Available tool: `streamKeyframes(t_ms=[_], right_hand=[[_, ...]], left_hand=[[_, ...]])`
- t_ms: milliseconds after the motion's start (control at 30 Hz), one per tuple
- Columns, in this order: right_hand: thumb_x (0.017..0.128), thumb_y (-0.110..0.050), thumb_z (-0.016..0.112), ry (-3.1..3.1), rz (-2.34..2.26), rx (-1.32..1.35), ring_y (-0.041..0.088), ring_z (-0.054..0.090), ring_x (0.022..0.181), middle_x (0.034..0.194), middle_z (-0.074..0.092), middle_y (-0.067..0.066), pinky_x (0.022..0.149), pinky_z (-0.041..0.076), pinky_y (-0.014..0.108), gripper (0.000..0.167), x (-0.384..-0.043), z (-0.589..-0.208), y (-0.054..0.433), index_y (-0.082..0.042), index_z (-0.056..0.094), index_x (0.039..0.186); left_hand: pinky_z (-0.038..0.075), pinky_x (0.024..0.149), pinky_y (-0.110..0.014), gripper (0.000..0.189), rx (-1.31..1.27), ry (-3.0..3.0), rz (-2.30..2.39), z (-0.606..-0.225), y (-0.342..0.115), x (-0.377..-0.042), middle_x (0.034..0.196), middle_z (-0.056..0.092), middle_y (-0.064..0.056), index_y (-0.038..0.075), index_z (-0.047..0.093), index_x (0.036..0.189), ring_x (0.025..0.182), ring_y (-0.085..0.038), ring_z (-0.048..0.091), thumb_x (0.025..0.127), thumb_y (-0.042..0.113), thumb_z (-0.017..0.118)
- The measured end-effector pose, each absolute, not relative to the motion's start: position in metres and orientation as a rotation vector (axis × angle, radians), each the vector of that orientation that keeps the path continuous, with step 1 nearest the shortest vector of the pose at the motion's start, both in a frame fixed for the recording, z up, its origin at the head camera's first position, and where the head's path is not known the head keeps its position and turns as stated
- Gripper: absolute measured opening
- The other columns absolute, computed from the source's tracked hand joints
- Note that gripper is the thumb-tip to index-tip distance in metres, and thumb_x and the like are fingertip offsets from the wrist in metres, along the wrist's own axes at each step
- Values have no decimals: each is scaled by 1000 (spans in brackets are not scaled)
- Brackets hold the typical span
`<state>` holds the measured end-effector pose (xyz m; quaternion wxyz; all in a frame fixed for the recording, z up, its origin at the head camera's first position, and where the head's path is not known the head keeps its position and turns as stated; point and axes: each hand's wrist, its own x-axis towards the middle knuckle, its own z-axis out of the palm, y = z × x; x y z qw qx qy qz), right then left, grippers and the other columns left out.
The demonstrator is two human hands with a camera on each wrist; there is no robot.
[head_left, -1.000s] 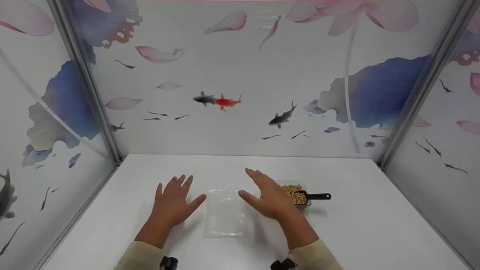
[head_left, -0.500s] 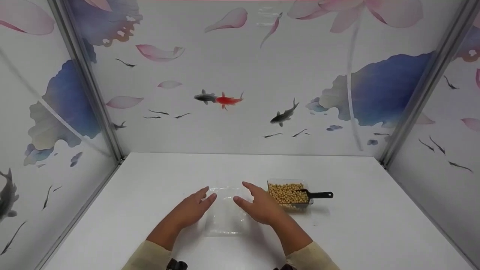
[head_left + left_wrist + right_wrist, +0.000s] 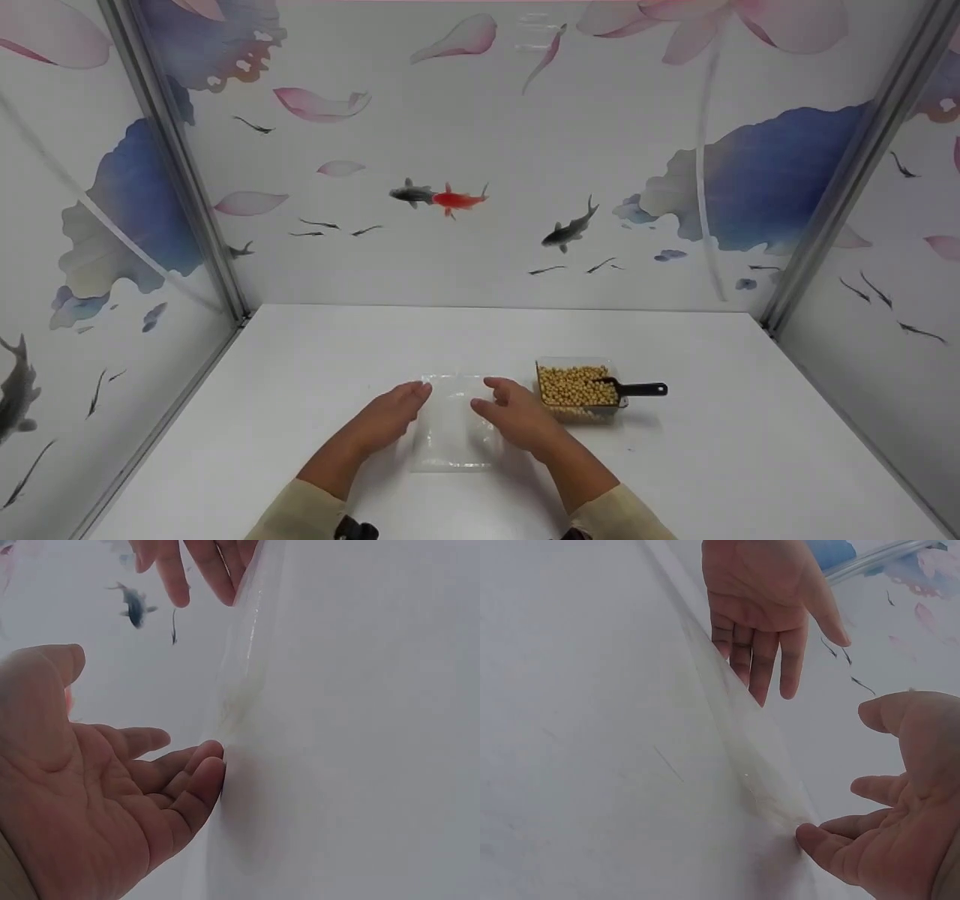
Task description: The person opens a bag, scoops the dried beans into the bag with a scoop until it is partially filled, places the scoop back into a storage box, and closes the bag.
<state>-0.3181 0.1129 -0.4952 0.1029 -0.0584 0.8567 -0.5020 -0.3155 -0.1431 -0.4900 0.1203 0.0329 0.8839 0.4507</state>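
Observation:
A flat clear plastic bag (image 3: 456, 439) lies on the white table between both hands. At its left edge is my left hand (image 3: 390, 420), fingers loosely bent and thumb apart from them in the left wrist view, fingertips (image 3: 214, 765) right at the bag's side. On the opposite side, my right hand (image 3: 525, 421) has its lower fingertips (image 3: 810, 836) at the bag's right edge, with thumb and index finger spread in the right wrist view. Neither hand pinches the bag.
Behind the right hand stands a clear box (image 3: 581, 414) of yellow beans (image 3: 570, 384), apparently soybeans. A black scoop (image 3: 641, 389) sticks out of it to the right. White panels (image 3: 465, 277) printed with fish and petals enclose the table's back and sides.
My left hand has moved right, from beside the bag to its left edge. My right hand has come lower and drawn in its fingers, uncovering the box of beans.

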Motion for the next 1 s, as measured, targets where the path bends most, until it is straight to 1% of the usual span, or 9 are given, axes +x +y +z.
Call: streamKeyframes(t_ms=[167, 300, 467, 533, 633, 700, 833, 933, 1000], right_hand=[[103, -46, 69, 2492, -1627, -172, 43, 51, 150, 162, 51, 23, 116, 51, 61, 66, -319, -494, 114, -12, 51, 157], [104, -40, 69, 2486, -1743, -151, 40, 55, 147, 160, 55, 19, 115, 54, 56, 62, -320, -492, 114, -10, 52, 156], [106, -36, 68, 2512, -1811, -101, 33, 63, 138, 154, 61, 12, 111, 58, 50, 59, -323, -490, 112, -12, 52, 157], [107, -33, 67, 2498, -1857, -70, 29, 67, 132, 150, 63, 11, 109, 60, 48, 58, -324, -488, 111, -13, 50, 158], [108, -29, 65, 2475, -1927, -23, 23, 71, 121, 142, 65, 10, 106, 62, 43, 55, -327, -486, 110, -13, 50, 158], [109, -27, 63, 2469, -1965, 5, 20, 73, 115, 136, 66, 10, 104, 63, 40, 51, -327, -485, 110, -14, 52, 157], [111, -23, 61, 2433, -2047, 63, 18, 74, 105, 125, 67, 10, 98, 65, 36, 40, -328, -483, 114, -15, 59, 150], [110, -21, 62, 2378, -2131, 113, 20, 73, 102, 119, 67, 11, 95, 65, 33, 35, -328, -479, 122, -15, 63, 145], [109, -20, 64, 2345, -2184, 153, 20, 73, 102, 119, 66, 11, 93, 65, 30, 33, -329, -475, 129, -16, 65, 142]], left_hand=[[56, 111, -55, 96, 60, 2554, 1440, -488, -146, -318, 148, 65, -17, 13, 45, 162, 133, -35, 66, 98, 85, 40], [59, 106, -51, 86, 15, 2567, 1532, -487, -148, -321, 144, 68, -11, 14, 48, 159, 128, -29, 69, 102, 78, 43], [60, 105, -45, 59, -38, 2596, 1636, -486, -146, -325, 139, 69, -4, 15, 56, 152, 121, -20, 68, 111, 56, 48], [61, 101, -41, 47, -75, 2618, 1671, -485, -143, -326, 135, 69, -4, 17, 60, 148, 116, -19, 69, 112, 46, 53], [62, 94, -36, 37, -138, 2656, 1720, -481, -138, -329, 130, 69, -5, 18, 64, 143, 110, -18, 70, 110, 34, 60], [62, 92, -34, 33, -175, 2686, 1736, -479, -135, -330, 128, 69, -5, 19, 66, 140, 108, -18, 69, 109, 31, 63], [62, 93, -33, 29, -216, 2703, 1759, -474, -127, -331, 126, 70, -4, 21, 68, 134, 109, -19, 69, 107, 30, 66], [62, 91, -33, 26, -184, 2684, 1798, -469, -119, -330, 123, 70, -4, 21, 69, 131, 107, -19, 69, 106, 29, 69], [62, 90, -32, 26, -153, 2663, 1827, -464, -111, -330, 121, 70, -3, 21, 70, 130, 105, -19, 69, 106, 30, 69]])
